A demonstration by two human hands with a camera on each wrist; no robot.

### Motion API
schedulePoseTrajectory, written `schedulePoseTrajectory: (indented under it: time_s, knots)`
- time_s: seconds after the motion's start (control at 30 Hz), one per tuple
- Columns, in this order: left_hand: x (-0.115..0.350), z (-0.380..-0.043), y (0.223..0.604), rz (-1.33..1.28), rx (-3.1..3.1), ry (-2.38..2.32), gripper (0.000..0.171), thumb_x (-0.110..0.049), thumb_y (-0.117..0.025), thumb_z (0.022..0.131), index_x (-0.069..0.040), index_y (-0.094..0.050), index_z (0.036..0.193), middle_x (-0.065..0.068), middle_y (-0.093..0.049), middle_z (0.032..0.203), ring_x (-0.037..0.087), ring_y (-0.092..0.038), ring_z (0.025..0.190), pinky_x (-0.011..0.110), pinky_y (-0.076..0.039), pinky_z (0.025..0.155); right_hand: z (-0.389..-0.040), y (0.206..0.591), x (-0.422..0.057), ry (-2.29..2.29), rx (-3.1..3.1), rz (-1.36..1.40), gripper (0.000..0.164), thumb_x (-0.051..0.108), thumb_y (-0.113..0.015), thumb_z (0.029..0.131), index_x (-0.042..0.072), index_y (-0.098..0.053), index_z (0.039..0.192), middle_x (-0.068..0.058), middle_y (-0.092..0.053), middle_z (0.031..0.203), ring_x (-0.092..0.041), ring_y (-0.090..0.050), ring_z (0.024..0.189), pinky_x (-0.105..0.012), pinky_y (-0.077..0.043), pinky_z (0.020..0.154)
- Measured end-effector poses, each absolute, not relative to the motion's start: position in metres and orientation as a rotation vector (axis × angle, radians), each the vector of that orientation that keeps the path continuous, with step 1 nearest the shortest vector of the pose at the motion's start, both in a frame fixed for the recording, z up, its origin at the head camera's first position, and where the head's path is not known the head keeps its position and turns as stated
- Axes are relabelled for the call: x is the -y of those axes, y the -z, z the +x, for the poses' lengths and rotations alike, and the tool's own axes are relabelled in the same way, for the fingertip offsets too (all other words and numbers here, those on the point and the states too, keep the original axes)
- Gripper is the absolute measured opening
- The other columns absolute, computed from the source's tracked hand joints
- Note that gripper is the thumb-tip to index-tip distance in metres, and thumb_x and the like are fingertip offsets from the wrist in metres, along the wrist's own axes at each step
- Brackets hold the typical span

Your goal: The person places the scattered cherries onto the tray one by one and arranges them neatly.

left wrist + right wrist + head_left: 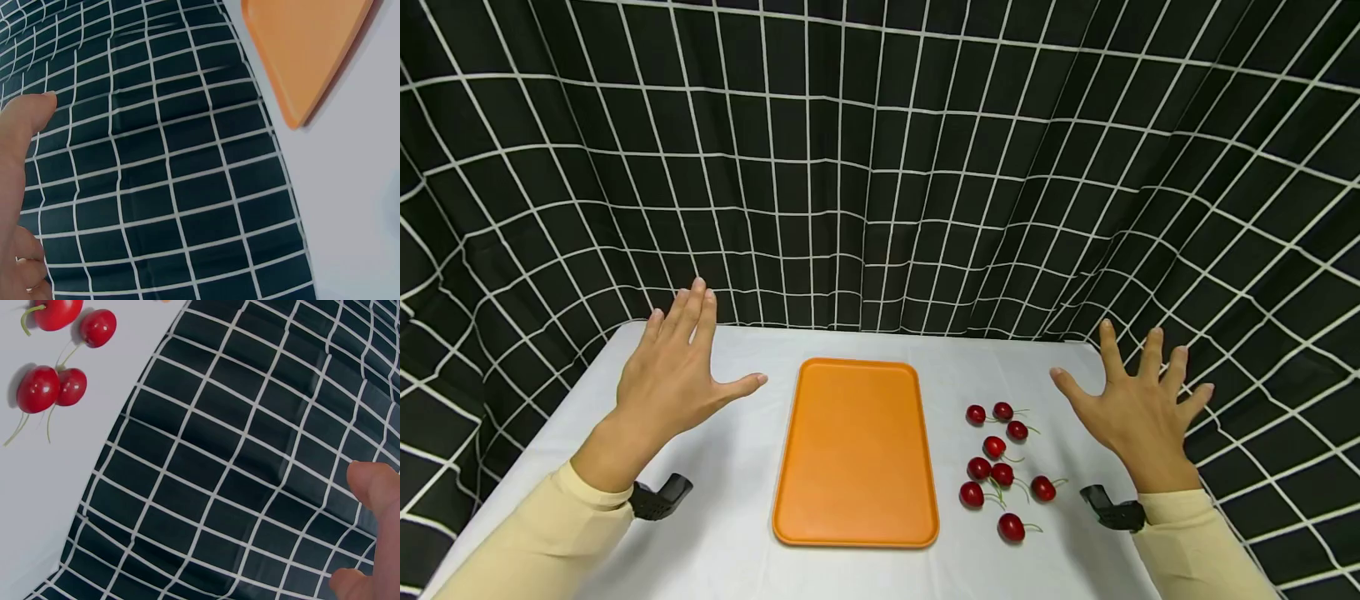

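An orange rectangular tray (pixel 856 454) lies flat near the middle of the white table, its inside bare. To its right, several dark red cherries (pixel 994 447) with green stems are scattered in a loose group. My left hand (pixel 673 371) is raised left of the tray, fingers straight and thumb stretched toward it, holding nothing. On the other side my right hand (pixel 1138 408) hovers to the right of the cherries with its fingers spread and nothing in them. Some cherries (pixel 39 389) also show at the upper left of the right wrist view.
The white table (pixel 730 533) ends at the back and sides against a black curtain (pixel 865 167) with a white grid. Each wrist wears a black camera mount, one on the left (pixel 658 497) and one on the right (pixel 1112 510).
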State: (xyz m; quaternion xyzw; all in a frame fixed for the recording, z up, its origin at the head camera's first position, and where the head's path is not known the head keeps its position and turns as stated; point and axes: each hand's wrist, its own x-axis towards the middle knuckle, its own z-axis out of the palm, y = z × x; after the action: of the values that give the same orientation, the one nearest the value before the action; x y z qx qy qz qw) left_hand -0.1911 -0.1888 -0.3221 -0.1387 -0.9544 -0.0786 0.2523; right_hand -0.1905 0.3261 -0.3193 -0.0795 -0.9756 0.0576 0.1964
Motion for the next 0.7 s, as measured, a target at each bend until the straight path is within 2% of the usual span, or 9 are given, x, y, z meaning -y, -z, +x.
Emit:
schedulePoseTrajectory:
  time_s: [0.23,0.47,0.7]
  knots:
    - [0.181,-0.181,0.334,-0.419,2.633,0.223,0.117,-0.074,-0.058,0.077,0.008,-0.019,0.150,0.018,-0.010,0.159,0.032,-0.010,0.144,0.047,-0.002,0.115,-0.187,0.321,-0.326,-0.172,2.730,-0.216,0.101,0.077,-0.044,0.083,0.019,-0.006,0.156,-0.036,0.009,0.151,-0.055,0.019,0.134,-0.075,0.019,0.092]
    - [0.173,-0.172,0.354,-0.463,2.711,0.370,0.116,-0.078,-0.053,0.078,0.005,-0.018,0.151,0.018,-0.011,0.158,0.034,-0.014,0.143,0.052,-0.012,0.114,-0.186,0.323,-0.327,-0.179,2.730,-0.209,0.101,0.076,-0.046,0.083,0.018,-0.006,0.156,-0.036,0.009,0.151,-0.056,0.017,0.135,-0.076,0.016,0.093]
    - [0.165,-0.166,0.379,-0.493,2.768,0.387,0.118,-0.081,-0.052,0.075,0.006,-0.023,0.149,0.019,-0.016,0.157,0.034,-0.017,0.143,0.049,-0.015,0.114,-0.185,0.323,-0.326,-0.171,2.723,-0.191,0.101,0.074,-0.047,0.083,0.018,-0.007,0.156,-0.037,0.005,0.151,-0.058,0.012,0.135,-0.077,0.013,0.094]
